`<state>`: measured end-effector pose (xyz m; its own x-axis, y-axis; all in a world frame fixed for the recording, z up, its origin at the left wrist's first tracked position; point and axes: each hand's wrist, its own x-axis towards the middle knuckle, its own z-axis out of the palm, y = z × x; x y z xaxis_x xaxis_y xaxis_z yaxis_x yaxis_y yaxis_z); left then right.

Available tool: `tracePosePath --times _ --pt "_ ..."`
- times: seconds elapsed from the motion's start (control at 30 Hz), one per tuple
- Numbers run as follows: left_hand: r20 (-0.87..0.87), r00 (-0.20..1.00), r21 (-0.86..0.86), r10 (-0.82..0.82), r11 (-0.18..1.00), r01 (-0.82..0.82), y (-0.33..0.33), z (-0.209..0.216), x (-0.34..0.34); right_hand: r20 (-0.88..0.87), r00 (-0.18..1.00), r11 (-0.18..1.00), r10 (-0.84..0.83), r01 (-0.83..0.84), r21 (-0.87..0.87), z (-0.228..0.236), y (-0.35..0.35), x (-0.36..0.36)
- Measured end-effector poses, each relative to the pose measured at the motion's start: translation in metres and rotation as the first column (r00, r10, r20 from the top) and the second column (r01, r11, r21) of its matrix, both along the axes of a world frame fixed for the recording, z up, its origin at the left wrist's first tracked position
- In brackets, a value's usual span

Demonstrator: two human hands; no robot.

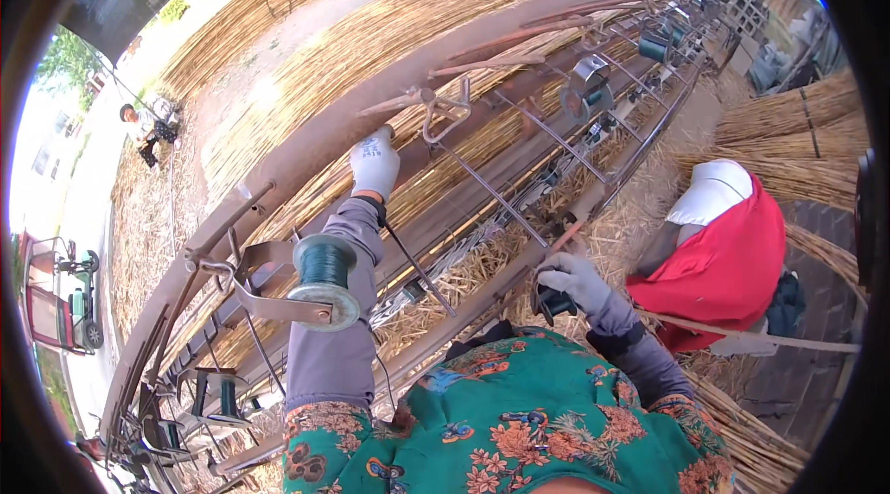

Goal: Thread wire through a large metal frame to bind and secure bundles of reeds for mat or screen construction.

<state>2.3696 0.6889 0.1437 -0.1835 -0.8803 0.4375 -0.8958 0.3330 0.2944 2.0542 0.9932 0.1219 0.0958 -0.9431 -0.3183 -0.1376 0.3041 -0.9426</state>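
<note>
The wearer's left hand, in an off-white knit glove (375, 165), lay near ten o'clock from the centre of the view, against the lower edge of a long, curved, brown metal beam (306, 146). Its fingers were bunched together and partly hidden; whether they gripped anything, I could not tell. The right hand, in a greyish-white glove (577, 283), was at four o'clock, its fingers curled closed over a small dark spool (556, 301), which sat at the near rail of the rusty frame.

At eight o'clock, just beside the left forearm, a large spool wound with dark green wire (324, 264) stood in a flat metal bracket (295, 310). Between one and two o'clock, a silvery metal spool holder (590, 77) hung on the frame, and thin metal rods (496, 193) crossed below the beam. Golden reed matting (371, 58) spread at eleven o'clock, beyond the beam.

At three o'clock, near the right hand, was a person in a white cap and red cloth (728, 267). Another person (148, 134) sat well apart toward half past nine, above a red-and-green vehicle (69, 295).
</note>
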Motion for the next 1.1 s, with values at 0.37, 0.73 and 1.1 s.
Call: tracePosePath --times 0.37,0.73,1.1 --pt "0.212 0.532 0.580 -0.820 0.544 0.607 0.164 0.064 -0.053 0.111 0.934 0.901 -0.339 0.289 0.323 0.009 0.036 -0.028" --pt "-0.953 -0.279 -0.136 0.117 0.660 0.739 0.177 0.116 -0.050 0.988 -0.032 0.981 -0.154 -0.128 0.149 0.011 -0.193 0.180" --pt "-0.922 0.176 0.388 0.346 0.810 0.440 0.148 0.042 0.023 0.989 -0.104 0.916 0.107 -0.376 -0.138 -0.011 -0.152 0.148"
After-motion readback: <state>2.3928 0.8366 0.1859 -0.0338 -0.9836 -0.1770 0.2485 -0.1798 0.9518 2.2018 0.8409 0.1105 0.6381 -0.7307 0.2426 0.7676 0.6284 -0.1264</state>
